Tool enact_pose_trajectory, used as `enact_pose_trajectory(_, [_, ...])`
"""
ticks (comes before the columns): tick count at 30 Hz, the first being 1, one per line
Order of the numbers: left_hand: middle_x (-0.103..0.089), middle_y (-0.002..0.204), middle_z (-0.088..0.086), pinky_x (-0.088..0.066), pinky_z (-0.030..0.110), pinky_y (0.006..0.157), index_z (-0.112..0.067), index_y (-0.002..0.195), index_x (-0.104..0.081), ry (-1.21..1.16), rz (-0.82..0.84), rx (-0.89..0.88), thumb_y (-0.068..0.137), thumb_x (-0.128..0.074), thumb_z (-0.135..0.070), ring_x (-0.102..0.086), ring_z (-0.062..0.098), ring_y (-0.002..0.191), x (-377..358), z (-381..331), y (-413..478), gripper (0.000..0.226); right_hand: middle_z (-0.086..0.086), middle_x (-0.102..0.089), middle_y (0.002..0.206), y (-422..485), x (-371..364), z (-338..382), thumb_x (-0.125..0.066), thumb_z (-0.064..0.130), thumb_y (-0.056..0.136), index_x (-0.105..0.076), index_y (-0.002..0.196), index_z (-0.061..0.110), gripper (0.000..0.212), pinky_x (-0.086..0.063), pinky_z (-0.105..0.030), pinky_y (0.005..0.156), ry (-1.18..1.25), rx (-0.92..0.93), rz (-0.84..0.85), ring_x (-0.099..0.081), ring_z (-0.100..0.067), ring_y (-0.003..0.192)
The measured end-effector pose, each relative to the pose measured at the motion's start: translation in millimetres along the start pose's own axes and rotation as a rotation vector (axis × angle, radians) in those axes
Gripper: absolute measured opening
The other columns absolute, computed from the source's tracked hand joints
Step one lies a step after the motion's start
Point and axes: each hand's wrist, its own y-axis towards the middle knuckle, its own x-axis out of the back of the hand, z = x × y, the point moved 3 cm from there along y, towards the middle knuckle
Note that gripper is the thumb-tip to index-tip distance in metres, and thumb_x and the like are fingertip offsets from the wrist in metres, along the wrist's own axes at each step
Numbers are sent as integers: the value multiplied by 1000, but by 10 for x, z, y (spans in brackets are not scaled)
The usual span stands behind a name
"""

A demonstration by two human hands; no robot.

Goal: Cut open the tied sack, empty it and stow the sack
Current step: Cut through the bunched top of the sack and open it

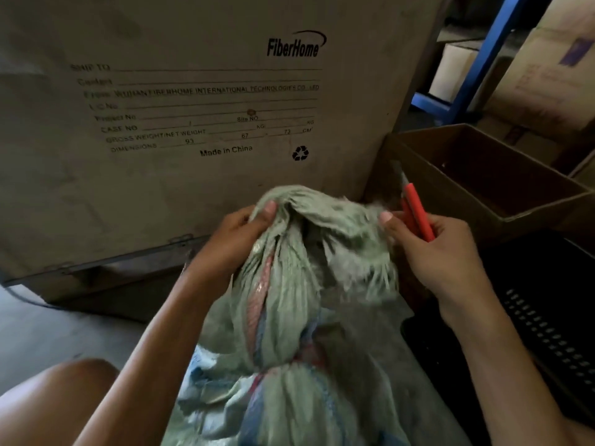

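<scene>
Green woven plastic, frayed along its edge, is what the sack [289,300] is made of. It stands near the person, between the forearms, in front of a big printed cardboard crate [193,101]. Its neck is gathered, and lower down it looks pinched together where a tie may sit, but I cannot see clearly any string or knot.

The left hand [238,233] holds the left side of the mouth, with the fingers [269,209] clamped on the fabric. The right hand [431,249] pinches the right side of the mouth with the thumb and at the same time keeps a red utility knife [417,212] in the closed fingers. The knife points up and away, toward the far side, and its blade seems to be pushed out, though this part is blurred.

To the right stands an open brown cardboard box [489,175], and nearer on the right is a dark perforated crate [544,317].

The risks, as I judge them: one hand does two jobs, so the knife can slip or turn while the fabric is pulled. If the blade comes down to the neck, the left fingers are close to its way. The loose frayed strands can catch the blade and make it jump. A deep cut can also damage what is inside, which is not visible here.
</scene>
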Motion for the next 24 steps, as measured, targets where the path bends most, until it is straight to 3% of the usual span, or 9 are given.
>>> enact_pose_trajectory(3, [-76, 117, -4, -54, 36, 101, -28, 134, -61, -173, -29, 133, 102, -42, -54, -72, 13, 107, 14, 115, 51, 45, 8, -74, 85, 4, -35, -28, -77, 56, 78, -76, 101, 29, 35, -49, -22, 69, 32, 23, -53, -69, 0, 78])
enact_pose_trajectory(6, [-77, 117, 5, -61, 31, 82, -22, 137, -60, -311, 4, 299, 98, -36, -64, -75, 19, 104, -62, 110, 8, 62, 13, -69, 102, -34, -205, -52, -82, 63, 66, -65, 121, 33, 65, -50, -26, 77, -20, -68, 133, -64, -2, 89])
enact_pose_trajectory(8, [-76, 120, 8, -56, 37, 94, -20, 134, -63, -310, 99, 329, 92, -38, -71, -73, 23, 110, -181, 66, -50, 71, 21, -73, 100, -51, -328, -103, -88, 51, 65, -66, 121, 30, 64, -52, -21, 76, 124, -108, 187, -67, 7, 85])
enact_pose_trajectory(10, [-71, 130, 4, -49, 40, 107, -23, 142, -55, -193, 197, 315, 79, -52, -76, -68, 22, 119, -276, 70, -75, 83, 20, -75, 82, -30, -396, -139, -89, 28, 74, -71, 111, 18, 43, -49, -11, 57, 255, -111, 121, -69, 8, 68])
enact_pose_trajectory(14, [-57, 138, -6, -47, 32, 105, -29, 153, -27, 265, 252, 303, 65, -90, -48, -59, 16, 122, -379, 215, -116, 110, -5, -77, 110, 56, -411, -189, -77, -3, 83, -68, 126, 15, 47, -53, -14, 54, 436, -121, -1, -73, -13, 90])
enact_pose_trajectory(15, [-56, 137, -4, -49, 29, 100, -24, 150, -29, 340, 221, 323, 67, -92, -37, -60, 16, 118, -398, 283, -111, 105, -3, -76, 113, 83, -418, -201, -73, -7, 85, -66, 130, 17, 51, -57, -14, 60, 417, -81, 0, -72, -10, 92])
enact_pose_trajectory(18, [-66, 124, 7, -58, 26, 85, -15, 119, -59, 383, 270, 407, 73, -86, -18, -68, 13, 95, -424, 532, -78, 54, 6, -74, 116, 141, -427, -229, -62, -15, 85, -62, 137, 20, 62, -59, -27, 94, 316, 23, -7, -70, -5, 106])
enact_pose_trajectory(22, [-58, 140, 7, -46, 28, 100, -12, 143, -48, 751, 209, 429, 61, -85, -46, -59, 30, 123, -228, 707, -57, 96, -4, -76, 101, 272, -194, -261, -67, -2, 87, -71, 112, 18, 32, -59, -47, 95, 203, 59, -169, -73, -20, 98])
enact_pose_trajectory(24, [-66, 127, 5, -50, 30, 97, -14, 128, -64, 696, 190, 410, 64, -85, -37, -64, 25, 109, -158, 736, -64, 72, -6, -77, 99, 311, -109, -279, -73, 7, 87, -72, 109, 20, 25, -60, -50, 91, 189, 53, -171, -74, -23, 95])
